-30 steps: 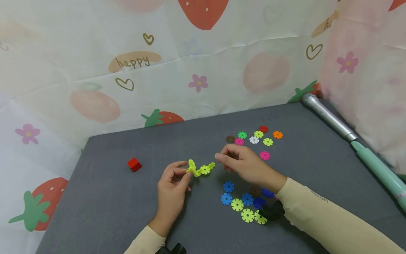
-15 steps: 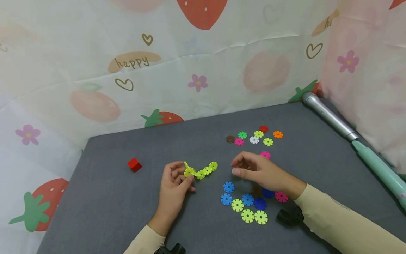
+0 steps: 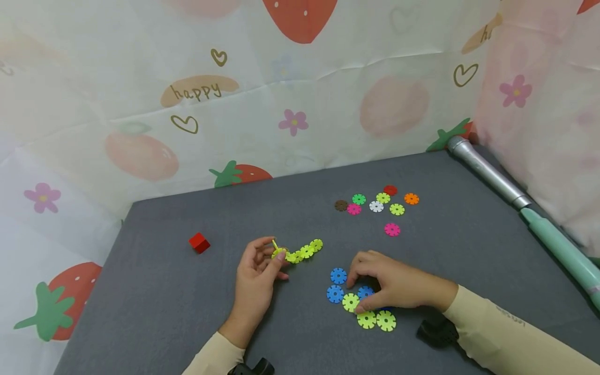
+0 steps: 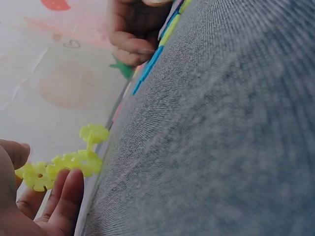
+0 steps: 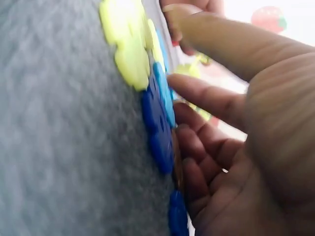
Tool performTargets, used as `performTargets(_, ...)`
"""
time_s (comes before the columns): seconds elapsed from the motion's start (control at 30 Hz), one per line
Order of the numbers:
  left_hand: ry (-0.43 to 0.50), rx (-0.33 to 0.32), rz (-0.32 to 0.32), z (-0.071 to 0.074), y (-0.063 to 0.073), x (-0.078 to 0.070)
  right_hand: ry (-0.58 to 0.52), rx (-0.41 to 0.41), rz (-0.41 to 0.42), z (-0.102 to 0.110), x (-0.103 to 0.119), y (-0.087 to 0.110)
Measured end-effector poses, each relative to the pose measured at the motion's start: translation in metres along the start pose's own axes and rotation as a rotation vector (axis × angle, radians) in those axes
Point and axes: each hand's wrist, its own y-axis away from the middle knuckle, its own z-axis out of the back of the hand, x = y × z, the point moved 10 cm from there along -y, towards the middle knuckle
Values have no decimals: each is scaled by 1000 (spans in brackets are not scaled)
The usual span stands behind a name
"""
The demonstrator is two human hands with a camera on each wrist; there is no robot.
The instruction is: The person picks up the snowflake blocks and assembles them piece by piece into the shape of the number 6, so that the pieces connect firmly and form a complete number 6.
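My left hand [image 3: 257, 284] pinches one end of a chain of yellow-green interlocking discs [image 3: 307, 252] between thumb and fingers. The chain's free end points right; in the left wrist view, one disc [image 4: 93, 133] stands up from it. Over a loose group of notched discs hovers my right hand [image 3: 398, 281], thumb and index finger spread apart, nothing held. Its thumb tip is right at a yellow-green disc [image 3: 350, 302]. Light blue discs [image 3: 335, 294] lie left of its fingers. Dark blue discs [image 5: 156, 125] lie beneath it, mostly hidden in the head view.
Farther back on the grey cloth [image 3: 164, 302] lie several mixed discs, among them an orange one [image 3: 411, 198] and a pink one [image 3: 392, 229]. A red cube [image 3: 199, 242] sits at left. A microphone [image 3: 487, 172] lies along the right edge, before a printed curtain.
My right hand has drawn away from the chain's free end, moving right and then down over the near discs. My left hand has turned the chain slightly while keeping its grip.
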Motion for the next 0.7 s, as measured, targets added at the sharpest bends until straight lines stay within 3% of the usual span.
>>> performTargets(0.17, -9, 9, -20, 0, 1, -2, 74, 24, 3, -5, 3, 0)
performTargets(0.43, -32, 17, -39, -1, 2, -5, 59, 41, -13, -5, 5, 0)
performTargets(0.57, -49, 14, -43, -1, 2, -5, 11, 14, 15, -4, 6, 0)
performTargets(0.7, -64, 9, -48, 0, 2, -5, -117, -26, 16, -1, 3, -1)
